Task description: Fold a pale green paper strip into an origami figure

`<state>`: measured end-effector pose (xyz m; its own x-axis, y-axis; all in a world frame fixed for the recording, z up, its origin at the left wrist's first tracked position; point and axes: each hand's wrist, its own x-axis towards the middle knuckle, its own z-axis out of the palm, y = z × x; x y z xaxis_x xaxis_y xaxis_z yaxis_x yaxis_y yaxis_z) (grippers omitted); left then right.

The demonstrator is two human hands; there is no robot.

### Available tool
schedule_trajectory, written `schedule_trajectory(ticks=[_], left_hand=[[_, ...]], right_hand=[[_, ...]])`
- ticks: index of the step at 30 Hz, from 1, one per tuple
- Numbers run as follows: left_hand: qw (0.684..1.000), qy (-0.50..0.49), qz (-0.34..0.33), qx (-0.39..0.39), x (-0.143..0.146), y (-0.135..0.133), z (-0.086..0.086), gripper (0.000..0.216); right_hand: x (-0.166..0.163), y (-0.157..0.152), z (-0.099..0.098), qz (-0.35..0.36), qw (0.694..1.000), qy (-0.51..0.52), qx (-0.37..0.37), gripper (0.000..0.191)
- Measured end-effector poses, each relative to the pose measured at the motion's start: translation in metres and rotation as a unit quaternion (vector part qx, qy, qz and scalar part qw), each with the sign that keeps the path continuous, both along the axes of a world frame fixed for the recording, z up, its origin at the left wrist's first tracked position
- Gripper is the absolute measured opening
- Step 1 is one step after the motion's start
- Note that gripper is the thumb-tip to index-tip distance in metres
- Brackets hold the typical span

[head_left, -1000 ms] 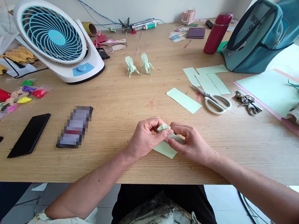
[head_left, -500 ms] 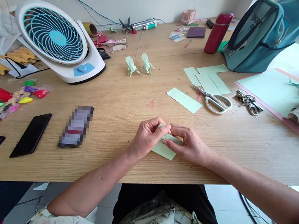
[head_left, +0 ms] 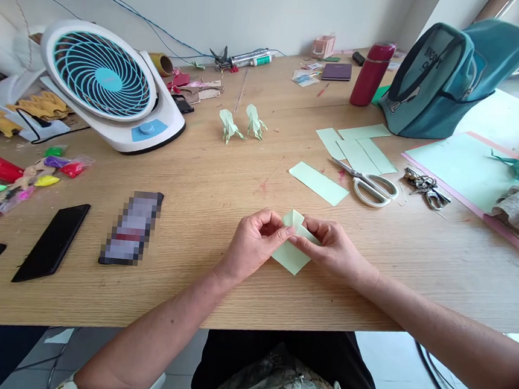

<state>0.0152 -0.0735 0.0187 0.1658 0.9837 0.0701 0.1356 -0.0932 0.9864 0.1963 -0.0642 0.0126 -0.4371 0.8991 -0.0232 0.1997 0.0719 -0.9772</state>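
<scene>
A partly folded sheet of pale green paper point(head_left: 294, 259) is held between my two hands, just above or on the desk near its front edge. Its far end rises to a folded point. My left hand point(head_left: 255, 242) pinches the paper's left side, thumb on top. From the right, my right hand point(head_left: 334, 246) grips it the same way, its thumb meeting the left one at the middle. The fingers under the sheet are partly hidden. Beyond my hands lies a flat green paper strip point(head_left: 318, 183), with white-handled scissors point(head_left: 373, 188) to its right.
Two folded green paper figures point(head_left: 242, 123) stand farther back. More paper strips point(head_left: 359, 147) and a bunch of keys point(head_left: 427, 188) lie right. A fan point(head_left: 109, 87) and phones point(head_left: 53, 242) are left; a red flask point(head_left: 372, 74) and teal backpack point(head_left: 437, 83) stand back right.
The paper's far end, earlier mostly covered by my fingers, now shows as a folded point. My hands have spread slightly apart on it. The camera view has tilted up a little.
</scene>
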Motion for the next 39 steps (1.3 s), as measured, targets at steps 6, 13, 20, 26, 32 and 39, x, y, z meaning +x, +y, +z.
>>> schedule_trajectory(ticks=[6, 13, 20, 26, 32, 39], left_hand=[[0.999, 0.024, 0.022, 0.025, 0.0001, -0.0017, 0.0018, 0.03], [0.999, -0.016, 0.033, 0.023, -0.0028, -0.0002, -0.0012, 0.032], [0.998, 0.017, 0.037, 0.053, -0.0044, -0.0014, 0.0049, 0.032], [0.999, -0.013, 0.01, 0.028, -0.0047, -0.0009, 0.005, 0.035], [1.0, 0.001, -0.001, -0.002, -0.005, -0.0001, -0.0005, 0.036], [0.999, -0.017, 0.035, 0.004, -0.007, 0.0024, -0.0025, 0.04]], right_hand=[[0.0005, -0.0001, -0.0016, 0.017, 1.0, -0.007, 0.006, 0.038], [0.001, 0.0011, -0.0018, 0.035, 0.999, -0.016, 0.02, 0.033], [0.0024, 0.002, -0.0028, 0.039, 0.999, -0.015, 0.005, 0.025], [0.0022, 0.0007, -0.002, 0.04, 0.999, -0.003, -0.005, 0.028], [0.0016, 0.0005, -0.0014, 0.029, 0.999, 0.0, -0.012, 0.03], [0.0013, 0.0013, -0.0004, 0.023, 0.999, -0.007, -0.033, 0.028]])
